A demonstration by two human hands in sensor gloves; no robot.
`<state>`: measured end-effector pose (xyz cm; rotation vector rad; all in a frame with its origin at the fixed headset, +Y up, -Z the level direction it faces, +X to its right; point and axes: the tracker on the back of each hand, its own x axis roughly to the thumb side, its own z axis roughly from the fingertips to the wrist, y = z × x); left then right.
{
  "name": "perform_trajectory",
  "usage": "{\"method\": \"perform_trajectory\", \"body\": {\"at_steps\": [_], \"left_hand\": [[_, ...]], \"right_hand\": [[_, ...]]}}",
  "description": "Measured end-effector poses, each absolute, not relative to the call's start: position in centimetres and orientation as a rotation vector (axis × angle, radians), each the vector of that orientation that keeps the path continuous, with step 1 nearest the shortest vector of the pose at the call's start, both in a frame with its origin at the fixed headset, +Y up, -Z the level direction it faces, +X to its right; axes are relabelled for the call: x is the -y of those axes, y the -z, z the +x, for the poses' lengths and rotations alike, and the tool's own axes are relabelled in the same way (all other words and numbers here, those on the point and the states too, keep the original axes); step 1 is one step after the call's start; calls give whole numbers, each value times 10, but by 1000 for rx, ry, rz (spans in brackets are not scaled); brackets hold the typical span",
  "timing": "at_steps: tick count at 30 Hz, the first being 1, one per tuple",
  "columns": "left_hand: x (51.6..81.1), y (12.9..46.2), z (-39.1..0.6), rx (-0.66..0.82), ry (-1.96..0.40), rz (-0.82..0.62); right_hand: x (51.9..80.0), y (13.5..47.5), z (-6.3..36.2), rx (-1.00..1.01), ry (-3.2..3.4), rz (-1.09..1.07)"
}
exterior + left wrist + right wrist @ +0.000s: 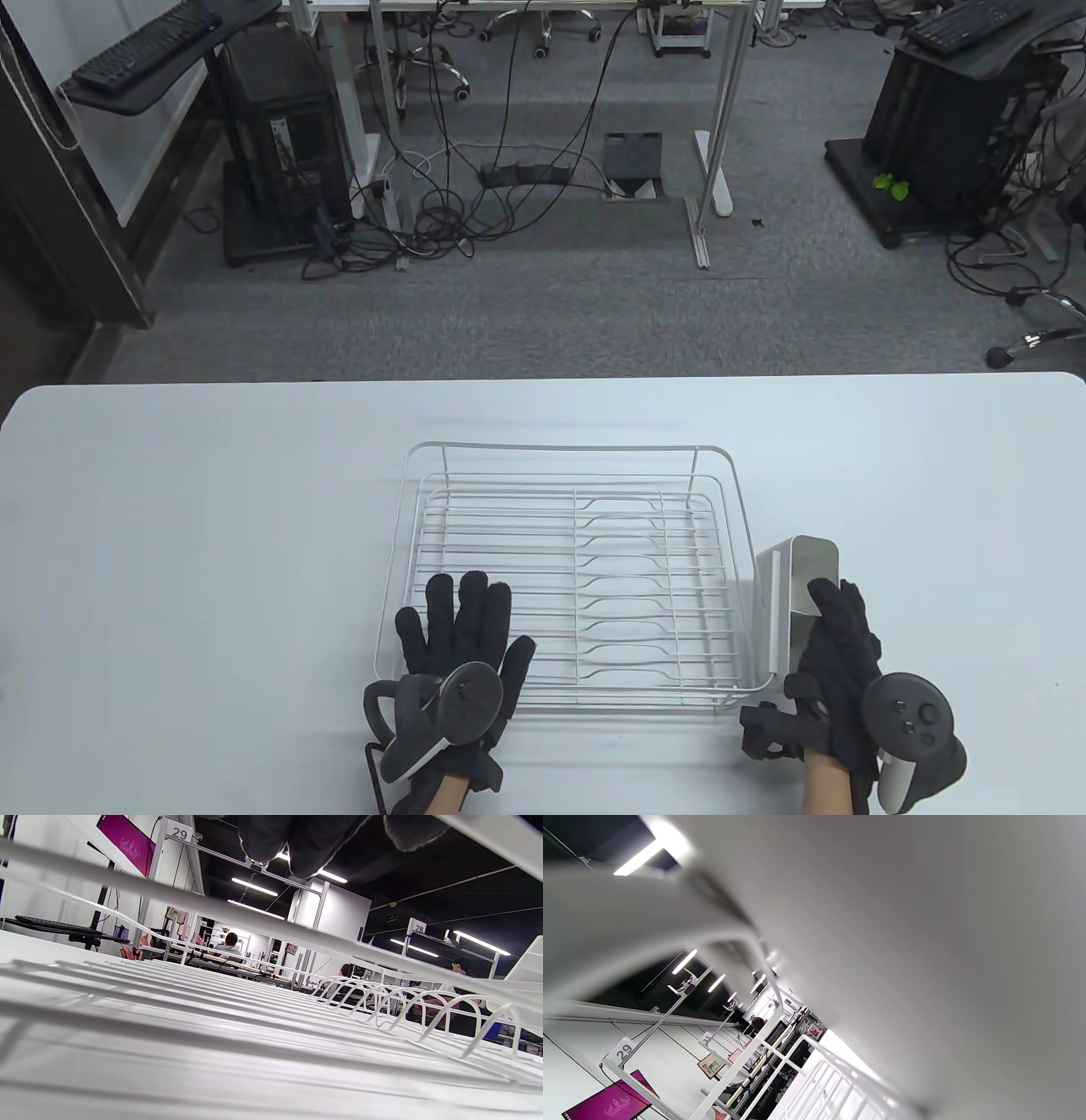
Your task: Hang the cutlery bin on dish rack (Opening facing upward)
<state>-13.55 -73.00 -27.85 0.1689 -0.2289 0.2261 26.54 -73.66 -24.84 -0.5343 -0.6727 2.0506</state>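
The white wire dish rack [560, 446] stands in the middle of the table. Against its right side stands the white cutlery bin [802, 569], upright, its opening facing up. My right hand [836, 632] grips the bin from the near right, fingers along its outer wall. My left hand [462, 620] lies flat with spread fingers over the rack's near left corner. In the left wrist view the rack wires [254, 993] run close under the camera and the gloved fingers [305, 840] hang in at the top. The bin's wall [903, 942] fills most of the right wrist view; whether the bin hooks over the rim is hidden.
The white table [170, 526] stretches wide to the left and right of the rack. Beyond its far edge lie grey carpet, desk legs, cables and computer towers. Other people sit at benches far off in the wrist views.
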Motion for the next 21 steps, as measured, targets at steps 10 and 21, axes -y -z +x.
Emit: {"method": "perform_trajectory", "body": {"at_steps": [10, 21], "left_hand": [[730, 279, -136, 229, -226, 170], [730, 279, -136, 228, -226, 169]], "right_hand": [[736, 247, 267, 708, -2002, -522], [733, 244, 268, 732, -2008, -528]]}}
